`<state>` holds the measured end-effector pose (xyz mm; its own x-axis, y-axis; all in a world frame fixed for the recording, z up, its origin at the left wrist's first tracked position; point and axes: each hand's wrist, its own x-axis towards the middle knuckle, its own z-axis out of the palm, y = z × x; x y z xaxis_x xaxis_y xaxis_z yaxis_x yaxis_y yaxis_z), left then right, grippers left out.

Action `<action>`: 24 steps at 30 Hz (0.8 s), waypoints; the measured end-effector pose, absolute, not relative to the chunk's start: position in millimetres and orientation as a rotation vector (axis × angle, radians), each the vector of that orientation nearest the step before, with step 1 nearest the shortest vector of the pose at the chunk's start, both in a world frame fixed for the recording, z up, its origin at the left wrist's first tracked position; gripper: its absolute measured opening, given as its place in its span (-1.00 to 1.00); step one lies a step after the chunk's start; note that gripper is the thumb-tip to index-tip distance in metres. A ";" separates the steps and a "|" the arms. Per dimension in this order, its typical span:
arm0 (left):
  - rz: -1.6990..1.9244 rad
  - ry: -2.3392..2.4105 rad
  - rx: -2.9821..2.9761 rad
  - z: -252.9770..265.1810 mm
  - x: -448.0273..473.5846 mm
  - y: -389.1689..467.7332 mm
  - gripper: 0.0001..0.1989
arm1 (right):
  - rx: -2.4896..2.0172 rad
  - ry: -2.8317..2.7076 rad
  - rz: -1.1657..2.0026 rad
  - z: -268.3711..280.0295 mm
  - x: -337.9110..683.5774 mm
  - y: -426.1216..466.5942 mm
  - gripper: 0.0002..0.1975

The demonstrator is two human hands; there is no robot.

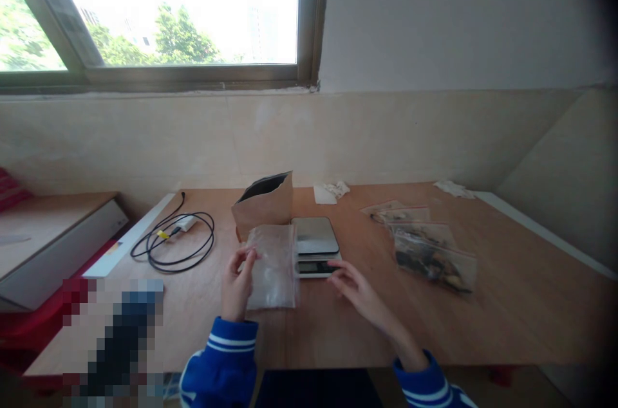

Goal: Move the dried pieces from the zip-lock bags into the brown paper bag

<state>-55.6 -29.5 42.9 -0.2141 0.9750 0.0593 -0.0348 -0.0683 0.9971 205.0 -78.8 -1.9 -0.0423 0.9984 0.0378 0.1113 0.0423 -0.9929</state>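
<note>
Just left of the digital scale [315, 237], the left hand [237, 282] pinches a clear zip bag [271, 276]; the right hand [356, 292], fingers loosely spread, holds nothing by the scale's front. The bag looks light, limp, slippery: best gripped along its edge.

Clear plastic bag [273, 279]: flat, pinkish-lined edge facing 3 o'clock and, in view, overlapping the 9 o'clock side of the digital scale [315, 235]. Scale: at 2 o'clock from bag, level on tabletop [347, 340]; square silver platform, dark display at 6 o'clock.
</note>
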 end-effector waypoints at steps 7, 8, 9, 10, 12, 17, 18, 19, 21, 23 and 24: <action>1.149 1.803 1.691 26.5 -82.0 -19.4 -0.55 | -1.851 -1.151 -0.171 -45.5 317.7 -69.9 -0.60; 1.124 1.880 1.751 22.2 -79.7 -19.5 -0.56 | -1.900 -1.141 -0.268 -51.1 325.9 -72.6 -0.60; 1.124 1.947 1.805 18.4 -77.1 -19.5 -0.58 | -1.935 -1.154 -0.342 -56.2 331.6 -75.9 -0.58; 1.150 2.002 1.856 15.4 -74.9 -19.2 -0.57 | -1.957 -1.182 -0.396 -60.6 335.2 -79.4 -0.57; 1.258 2.071 1.939 12.9 -73.7 -17.6 -0.52 | -1.971 -1.242 -0.462 -67.0 338.4 -85.2 -0.55; 1.502 2.014 2.107 26.3 -84.4 -17.5 -0.52 | -1.931 -1.288 -0.487 -66.9 339.3 -88.5 -0.61; 1.485 1.969 2.153 29.9 -84.5 -20.0 -0.57 | -1.917 -1.275 -0.477 -64.5 338.7 -89.0 -0.62; 1.445 1.919 2.201 32.6 -82.9 -23.3 -0.63 | -1.903 -1.250 -0.454 -61.4 337.5 -90.0 -0.63; 1.298 1.833 2.282 34.2 -74.8 -31.0 -0.69 | -1.880 -1.144 -0.377 -52.6 332.5 -94.1 -0.63; 1.056 1.792 2.336 29.9 -63.0 -37.7 -0.69 | -1.847 -0.982 -0.296 -40.5 323.8 -100.4 -0.62; 0.903 1.793 2.342 26.0 -57.2 -40.2 -0.68 | -1.819 -0.897 -0.271 -33.3 318.3 -104.0 -0.61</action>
<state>-57.2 -40.2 26.0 0.1534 0.8984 0.4115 0.8653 -0.3232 0.3831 318.3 -104.0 -33.3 0.6942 0.4509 0.5611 0.6859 -0.1778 -0.7056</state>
